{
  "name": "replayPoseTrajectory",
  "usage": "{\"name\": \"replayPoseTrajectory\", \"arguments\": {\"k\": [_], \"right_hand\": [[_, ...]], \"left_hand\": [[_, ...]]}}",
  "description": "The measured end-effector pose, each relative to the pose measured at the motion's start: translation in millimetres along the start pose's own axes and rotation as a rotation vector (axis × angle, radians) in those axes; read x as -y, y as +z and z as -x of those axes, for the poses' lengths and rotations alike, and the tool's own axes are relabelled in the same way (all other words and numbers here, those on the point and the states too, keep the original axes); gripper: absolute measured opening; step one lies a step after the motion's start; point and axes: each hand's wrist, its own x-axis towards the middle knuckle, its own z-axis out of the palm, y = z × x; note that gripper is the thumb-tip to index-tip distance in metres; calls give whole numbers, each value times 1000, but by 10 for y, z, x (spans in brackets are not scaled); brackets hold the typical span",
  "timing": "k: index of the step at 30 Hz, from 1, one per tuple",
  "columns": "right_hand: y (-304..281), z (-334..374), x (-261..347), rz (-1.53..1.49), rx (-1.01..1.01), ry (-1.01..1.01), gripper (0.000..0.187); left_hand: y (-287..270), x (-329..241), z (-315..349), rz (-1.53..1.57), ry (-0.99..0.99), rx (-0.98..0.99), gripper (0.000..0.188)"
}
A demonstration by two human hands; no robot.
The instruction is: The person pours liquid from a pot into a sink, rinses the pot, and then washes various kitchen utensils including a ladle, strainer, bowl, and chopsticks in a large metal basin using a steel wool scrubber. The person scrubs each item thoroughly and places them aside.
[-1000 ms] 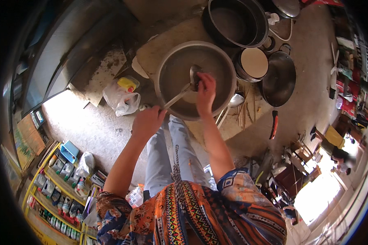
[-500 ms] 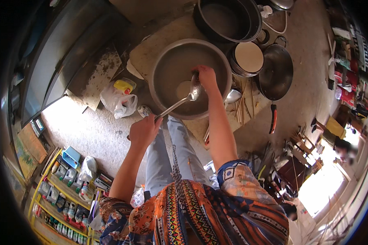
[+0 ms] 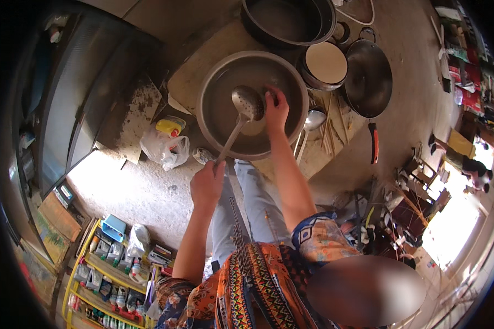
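A wide grey metal basin (image 3: 204, 112) of cloudy water stands in front of me. My left hand (image 3: 206, 183) is closed round the handle of a long metal slotted spoon (image 3: 247, 103), whose perforated bowl is tilted over the water. Just right of that bowl is my right hand (image 3: 277, 112), inside the basin's outline. Its fingers are apart and slightly curled, and I see nothing held in them. A pale round patch shows in the water below the spoon, partly covered by it.
Right of the basin are a pot with a pale round top (image 3: 326, 63), a ladle (image 3: 314, 119) and a black wok (image 3: 369, 79). A large dark pan (image 3: 291, 22) stands behind. Left lies a plastic bag (image 3: 164, 151) by a yellow container (image 3: 170, 126). A yellow shelf (image 3: 112, 277) holds bottles; a person stands far right.
The spoon's bowl has moved left and now points more away from me. My right hand has come off the bowl, and its fingers have spread. My left hand has shifted right.
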Motion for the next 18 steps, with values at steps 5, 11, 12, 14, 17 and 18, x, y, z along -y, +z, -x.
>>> {"name": "replayPoseTrajectory", "arguments": {"k": [5, 11, 12, 14, 17, 18], "right_hand": [[131, 589, 638, 469, -53, -376, 21], [-19, 295, 620, -107, -71, -110, 19], [-104, 205, 528, -222, 13, -26, 20], [-205, 52, 398, -457, 193, 142, 23], [-258, -90, 518, -764, 328, 547, 30], [-276, -132, 554, -869, 370, 693, 31]], "left_hand": [[159, -94, -16, 319, -34, 98, 39], [68, 6, 202, 858, -176, 500, 40], [51, 32, 198, 895, -144, 526, 40], [-30, 113, 160, 904, -167, 608, 38], [-117, 331, 78, 862, -120, 670, 37], [-124, 372, 71, 805, -115, 608, 36]]}}
